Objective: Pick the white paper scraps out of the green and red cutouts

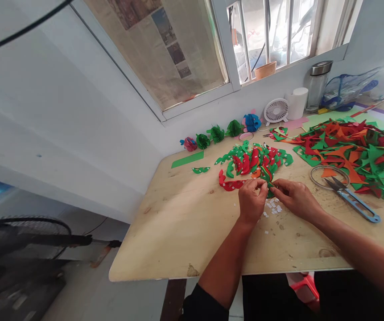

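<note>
In the head view, the green paper piece (270, 192) lies between the two hands over the bench (178, 232), at the fingertips of the right hand (290, 196), which pinches it. The left hand (253, 198), just beside it, has thumb and forefinger drawn together; whether they grip anything, I cannot tell. White scraps (273, 207) lie just below, cut red and green shapes (245, 162) just beyond.

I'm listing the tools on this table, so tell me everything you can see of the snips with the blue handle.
The snips lie on the wooden table, to the right of the right hand, which does not touch them. Their slim blue handle, of unclear material, slants toward the near right and ends in a small round hole. Two dark, pointed, metallic-looking blades stand apart, pointing far left and overlapping the ring in view.
</note>
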`<state>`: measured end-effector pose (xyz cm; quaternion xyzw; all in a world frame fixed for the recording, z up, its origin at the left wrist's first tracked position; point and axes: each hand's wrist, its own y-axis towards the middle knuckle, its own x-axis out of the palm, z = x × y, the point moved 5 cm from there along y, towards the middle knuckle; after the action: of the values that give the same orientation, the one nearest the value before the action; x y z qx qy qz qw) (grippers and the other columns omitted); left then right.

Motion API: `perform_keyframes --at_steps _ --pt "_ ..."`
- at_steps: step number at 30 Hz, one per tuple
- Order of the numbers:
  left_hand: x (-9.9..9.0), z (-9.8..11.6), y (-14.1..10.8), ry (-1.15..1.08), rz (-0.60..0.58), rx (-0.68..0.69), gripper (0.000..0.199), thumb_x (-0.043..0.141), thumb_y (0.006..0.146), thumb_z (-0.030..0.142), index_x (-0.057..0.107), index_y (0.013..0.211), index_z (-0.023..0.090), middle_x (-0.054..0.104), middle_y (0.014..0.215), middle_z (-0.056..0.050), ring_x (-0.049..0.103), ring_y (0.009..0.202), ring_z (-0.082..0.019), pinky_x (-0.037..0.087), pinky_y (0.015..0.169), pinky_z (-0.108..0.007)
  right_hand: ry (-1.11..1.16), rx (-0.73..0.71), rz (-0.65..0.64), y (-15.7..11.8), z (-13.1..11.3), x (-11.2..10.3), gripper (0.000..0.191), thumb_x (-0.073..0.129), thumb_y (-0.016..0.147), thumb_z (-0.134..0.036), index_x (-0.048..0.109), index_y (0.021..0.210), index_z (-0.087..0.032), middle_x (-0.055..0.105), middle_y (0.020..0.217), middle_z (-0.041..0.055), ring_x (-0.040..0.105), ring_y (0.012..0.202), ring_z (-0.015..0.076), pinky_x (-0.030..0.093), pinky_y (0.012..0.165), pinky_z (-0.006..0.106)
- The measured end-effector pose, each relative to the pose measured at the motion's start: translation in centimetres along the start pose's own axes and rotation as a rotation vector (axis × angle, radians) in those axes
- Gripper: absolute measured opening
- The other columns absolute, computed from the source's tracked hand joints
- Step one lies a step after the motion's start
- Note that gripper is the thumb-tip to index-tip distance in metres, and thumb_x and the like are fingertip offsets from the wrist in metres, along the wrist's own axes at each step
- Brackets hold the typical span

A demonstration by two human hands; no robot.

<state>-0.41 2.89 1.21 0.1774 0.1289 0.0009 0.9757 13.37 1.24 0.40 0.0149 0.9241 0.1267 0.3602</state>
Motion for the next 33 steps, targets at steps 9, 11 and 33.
perform_keyframes --at_steps 9,11,33 --pt "0.1 0.1 -0.1 -0.086 -0.023 -0.092 0.009 0.065 0.071 0.026 0.070 0.074 0.019 0.069 0.073 -0.004 0.060 0.071 -0.017 0.046 0.072 -0.028 0.020 0.037 -0.008 0.1 -0.1 -0.1 0.026 0.046 0.082 -0.040 0.055 0.066 -0.021 0.044 0.048 -0.0037 0.039 0.045 0.0118 0.029 0.046 0.024" --pt "0.2 0.0 -0.1 -0.076 -0.037 -0.101 0.010 0.064 0.072 0.026 0.069 0.075 0.018 0.068 0.073 -0.004 0.060 0.069 -0.016 0.046 0.070 -0.028 0.027 0.044 -0.020 0.0 -0.1 -0.1 0.026 0.045 0.082 -0.041 0.054 0.067 -0.021 0.044 0.049 -0.0038 0.040 0.046 0.0119 0.029 0.047 0.024" --pt "-0.1 0.3 0.1 0.119 0.024 0.031 0.010 0.057 0.074 0.018 0.067 0.073 0.016 0.067 0.072 -0.004 0.060 0.070 -0.016 0.047 0.072 -0.029 0.089 0.059 -0.037 0.0 0.0 0.1 0.030 0.046 0.081 -0.043 0.048 0.061 -0.021 0.041 0.049 -0.0045 0.036 0.047 0.0110 0.028 0.047 0.024"
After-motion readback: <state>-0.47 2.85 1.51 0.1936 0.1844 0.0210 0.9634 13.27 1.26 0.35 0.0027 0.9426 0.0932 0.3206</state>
